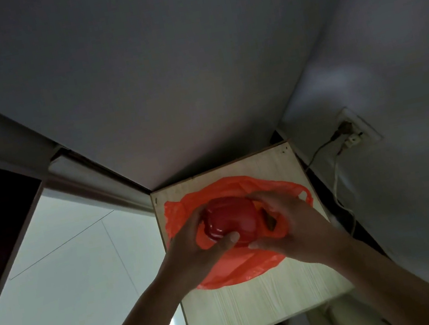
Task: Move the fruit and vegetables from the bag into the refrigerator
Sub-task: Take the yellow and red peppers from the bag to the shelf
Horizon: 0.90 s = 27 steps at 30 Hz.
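While the red pepper (229, 221) is gripped between your 2 hands over the open orange bag (240, 269), it counts as picked up but not delivered: your left hand (194, 249) curls round its near-left side and your right hand (287, 224) wraps its right side. The bag lies spread on the small wooden table (261, 303), and whether more produce lies inside cannot be told. No refrigerator is identifiable, so I judge carry and placement wholly outstanding.
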Each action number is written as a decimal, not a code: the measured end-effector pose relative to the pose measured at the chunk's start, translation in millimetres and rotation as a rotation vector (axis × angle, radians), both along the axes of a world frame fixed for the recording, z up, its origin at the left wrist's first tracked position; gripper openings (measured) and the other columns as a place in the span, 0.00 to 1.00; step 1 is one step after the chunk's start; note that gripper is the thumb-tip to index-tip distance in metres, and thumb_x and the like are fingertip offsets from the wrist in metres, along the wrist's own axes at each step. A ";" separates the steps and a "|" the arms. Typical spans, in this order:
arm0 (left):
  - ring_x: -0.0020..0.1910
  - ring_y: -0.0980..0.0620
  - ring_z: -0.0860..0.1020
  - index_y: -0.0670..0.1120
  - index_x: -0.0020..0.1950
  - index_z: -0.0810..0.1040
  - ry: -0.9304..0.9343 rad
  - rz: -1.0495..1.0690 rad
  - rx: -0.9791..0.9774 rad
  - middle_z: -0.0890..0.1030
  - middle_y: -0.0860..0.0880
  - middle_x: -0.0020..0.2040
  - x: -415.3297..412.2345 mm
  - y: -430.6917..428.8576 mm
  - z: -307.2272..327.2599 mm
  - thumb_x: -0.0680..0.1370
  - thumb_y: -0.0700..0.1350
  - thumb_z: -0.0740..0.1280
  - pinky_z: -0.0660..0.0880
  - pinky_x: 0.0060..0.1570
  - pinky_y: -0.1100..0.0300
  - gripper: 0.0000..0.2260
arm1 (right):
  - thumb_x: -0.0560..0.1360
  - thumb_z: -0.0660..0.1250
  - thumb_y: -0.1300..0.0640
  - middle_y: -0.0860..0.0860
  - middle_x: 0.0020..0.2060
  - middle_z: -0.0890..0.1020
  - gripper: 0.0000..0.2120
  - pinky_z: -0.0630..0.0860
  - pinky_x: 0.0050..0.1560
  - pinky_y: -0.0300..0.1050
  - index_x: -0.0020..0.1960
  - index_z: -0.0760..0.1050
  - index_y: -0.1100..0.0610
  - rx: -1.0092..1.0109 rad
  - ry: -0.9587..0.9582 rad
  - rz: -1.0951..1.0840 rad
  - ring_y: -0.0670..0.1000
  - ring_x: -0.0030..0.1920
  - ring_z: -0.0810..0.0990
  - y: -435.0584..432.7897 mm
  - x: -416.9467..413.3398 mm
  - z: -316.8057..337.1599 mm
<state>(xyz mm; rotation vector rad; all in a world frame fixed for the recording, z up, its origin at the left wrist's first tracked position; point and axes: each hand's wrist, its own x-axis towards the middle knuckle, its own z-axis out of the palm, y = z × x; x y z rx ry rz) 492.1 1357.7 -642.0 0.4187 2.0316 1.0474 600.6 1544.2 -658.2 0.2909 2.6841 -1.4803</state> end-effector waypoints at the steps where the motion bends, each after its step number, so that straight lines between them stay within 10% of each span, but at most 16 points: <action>1: 0.56 0.59 0.71 0.69 0.59 0.63 0.002 -0.012 -0.004 0.68 0.69 0.56 0.7 0.2 -0.7 0.59 0.73 0.62 0.69 0.46 0.71 0.29 | 0.65 0.70 0.37 0.33 0.59 0.71 0.34 0.71 0.55 0.30 0.67 0.60 0.37 -0.015 0.000 -0.011 0.37 0.60 0.71 1.7 4.0 1.7; 5: 0.54 0.70 0.70 0.72 0.64 0.58 0.053 -0.181 -0.005 0.64 0.73 0.59 3.7 -0.2 -3.6 0.71 0.62 0.66 0.71 0.51 0.70 0.25 | 0.67 0.70 0.42 0.36 0.57 0.75 0.25 0.75 0.56 0.34 0.62 0.66 0.38 -0.025 -0.002 -0.083 0.39 0.58 0.75 4.9 23.6 0.3; 13: 0.68 0.52 0.65 0.72 0.62 0.57 0.027 -0.191 -0.057 0.65 0.57 0.68 27.8 -10.0 -46.9 0.76 0.48 0.66 0.69 0.66 0.49 0.25 | 0.72 0.71 0.52 0.27 0.56 0.73 0.21 0.75 0.59 0.41 0.62 0.70 0.38 -0.080 -0.146 -0.257 0.36 0.58 0.74 0.0 59.6 -31.8; 27: 0.56 0.55 0.76 0.54 0.64 0.71 0.392 -0.187 -0.239 0.76 0.56 0.60 29.2 -61.2 -61.6 0.76 0.54 0.61 0.72 0.52 0.64 0.16 | 0.74 0.60 0.38 0.44 0.65 0.71 0.23 0.73 0.61 0.46 0.67 0.65 0.43 0.180 -0.120 -0.156 0.44 0.63 0.71 11.3 23.1 -39.4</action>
